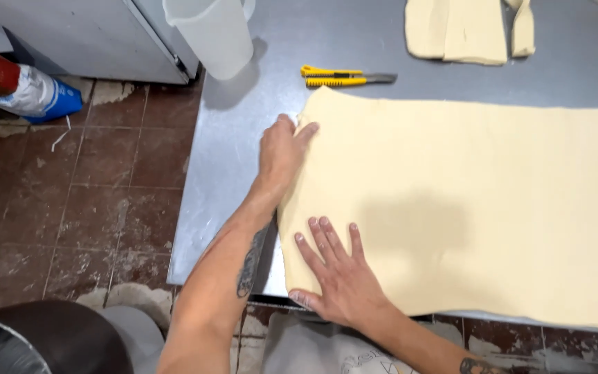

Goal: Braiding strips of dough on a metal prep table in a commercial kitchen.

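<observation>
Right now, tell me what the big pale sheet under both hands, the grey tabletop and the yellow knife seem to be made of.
Big pale yellow sheet: soft dough by its look, matte and smooth, edges thick and rounded; left hand and right hand press flat on it.
Grey tabletop: probably stainless steel, brushed with a dull sheen.
Yellow utility knife: likely a plastic handle with a grey metal blade.

**Location: Commercial Bakery Kitchen**

I identified the place as a bakery work area. A stainless steel table (pixel 243 166) carried a large rolled dough sheet (pixel 479 208) and folded dough pieces (pixel 461 31). A flour sack (pixel 32 93) lay on worn red floor tiles (pixel 98 201).
</observation>
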